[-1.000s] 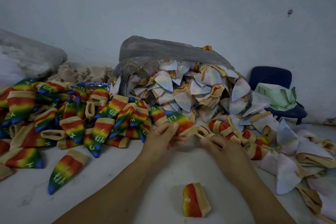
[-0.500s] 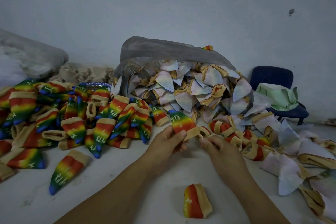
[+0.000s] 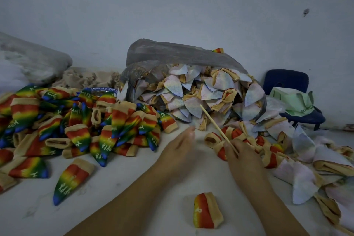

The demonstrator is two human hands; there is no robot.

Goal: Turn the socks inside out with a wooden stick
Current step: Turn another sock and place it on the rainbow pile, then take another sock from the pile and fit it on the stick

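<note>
My right hand grips a thin wooden stick that slants up and to the left, its tip bare over the pale socks. My left hand is blurred, holds nothing, and has its fingers stretched toward the rainbow pile. A heap of rainbow socks lies to the left. Pale inside-out socks spill from a grey plastic bag at the centre. Half-turned tan and red socks sit right behind my right hand.
One rainbow sock lies apart at the front left, and a short folded one sits between my forearms. A blue chair with a green bag stands at the right by the wall. More pale socks spread at the right.
The rainbow sock that both hands held on the stick is gone from them; the stick now stands bare in my right hand. My left hand has let go and swung left.
</note>
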